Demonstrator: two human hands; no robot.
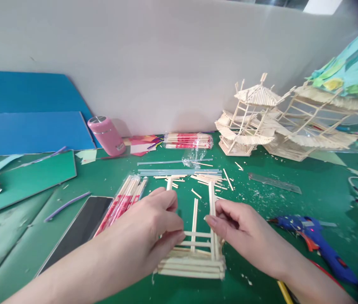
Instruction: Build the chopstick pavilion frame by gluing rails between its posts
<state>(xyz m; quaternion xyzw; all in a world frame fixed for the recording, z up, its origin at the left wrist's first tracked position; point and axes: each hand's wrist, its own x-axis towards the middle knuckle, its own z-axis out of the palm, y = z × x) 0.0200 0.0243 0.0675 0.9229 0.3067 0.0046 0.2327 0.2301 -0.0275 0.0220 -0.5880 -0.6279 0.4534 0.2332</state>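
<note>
A small frame of pale wooden sticks stands in front of me, with a layered stick base, upright posts and thin crossbars between them. My left hand is closed at the frame's left side, its fingertips pinched at the left ends of the crossbars. That hand hides most of the left post. On the other side, my right hand grips the tall right post between thumb and fingers. A thinner upright stick rises between the two posts.
Loose sticks and translucent glue sticks lie behind the frame. A blue glue gun rests at right, near a clear ruler. Packed sticks and a black phone-like slab are left. Stick pavilions and a pink bottle stand behind.
</note>
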